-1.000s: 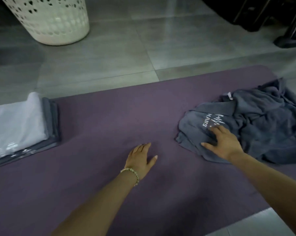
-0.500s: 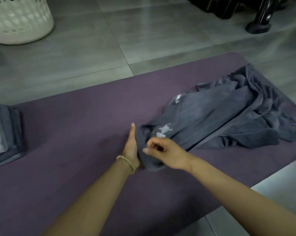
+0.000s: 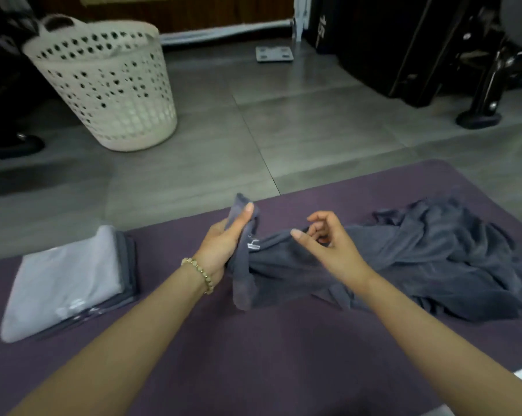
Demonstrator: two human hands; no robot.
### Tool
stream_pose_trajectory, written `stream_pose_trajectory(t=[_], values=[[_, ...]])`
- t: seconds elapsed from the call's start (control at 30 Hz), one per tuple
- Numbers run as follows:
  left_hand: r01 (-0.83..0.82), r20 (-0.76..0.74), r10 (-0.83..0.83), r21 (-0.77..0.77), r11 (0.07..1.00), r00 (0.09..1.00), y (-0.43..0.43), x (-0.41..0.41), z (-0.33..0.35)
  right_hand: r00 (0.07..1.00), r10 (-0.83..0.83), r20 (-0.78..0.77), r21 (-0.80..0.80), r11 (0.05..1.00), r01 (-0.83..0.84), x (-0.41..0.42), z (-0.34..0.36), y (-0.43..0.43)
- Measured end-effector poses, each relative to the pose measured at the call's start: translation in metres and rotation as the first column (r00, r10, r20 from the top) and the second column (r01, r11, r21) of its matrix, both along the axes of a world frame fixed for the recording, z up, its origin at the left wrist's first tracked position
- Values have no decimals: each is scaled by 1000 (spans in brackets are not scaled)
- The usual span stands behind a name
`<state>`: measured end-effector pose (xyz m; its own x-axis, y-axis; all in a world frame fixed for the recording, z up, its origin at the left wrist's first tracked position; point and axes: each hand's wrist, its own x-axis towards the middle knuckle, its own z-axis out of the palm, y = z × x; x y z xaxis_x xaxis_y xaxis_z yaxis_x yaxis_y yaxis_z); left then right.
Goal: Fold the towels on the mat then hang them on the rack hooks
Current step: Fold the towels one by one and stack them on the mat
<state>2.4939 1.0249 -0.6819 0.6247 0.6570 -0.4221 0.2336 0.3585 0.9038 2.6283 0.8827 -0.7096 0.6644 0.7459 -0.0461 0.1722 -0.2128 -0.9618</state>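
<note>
Towel [image 3: 283,265] corner newly up in left hand [image 3: 223,241], long axis rightward; right hand [image 3: 332,250]: hold unclear.

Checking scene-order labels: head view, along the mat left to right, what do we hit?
Folded towel stack → left hand, gripping a corner of the dark grey towel → right hand → bunched bulk of that towel.

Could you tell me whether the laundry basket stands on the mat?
No, the laundry basket stands on the floor tiles beyond the mat.
</note>
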Motion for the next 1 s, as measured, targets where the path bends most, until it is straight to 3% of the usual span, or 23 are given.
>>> stream_pose_trajectory(t=[0.17, 0.33, 0.4, 0.57, 0.67, 0.8, 0.87, 1.0], values=[[44, 79, -58, 166, 985, 995, 12, -50, 104, 974, 223, 51, -40, 974, -221, -23, 100, 26], [72, 284, -121, 179, 981, 951, 10, -99, 204, 877, 473, -85, -136, 867, -480, -72, 194, 44], [37, 302, -111, 240, 970, 947, 9, -120, 231, 818, 564, -117, -200, 793, -575, -95, 218, 43], [-169, 305, 71, 307, 937, 950, 3, -182, 269, 766, 632, -117, -118, 757, -643, -134, 257, 34], [-276, 333, 192, 226, 934, 923, -1, -219, 286, 700, 712, -57, -265, 665, -698, -154, 280, 27], [-428, 410, 373, 49, 902, 832, -3, -262, 302, 634, 757, -160, -373, 548, -749, -183, 291, 14], [-471, 424, 427, -2, 882, 799, 1, -282, 306, 650, 742, -162, -336, 578, -744, -196, 290, 11], [-569, 445, 520, -27, 822, 730, 14, -322, 302, 758, 649, -66, -174, 741, -649, -219, 290, 14]])
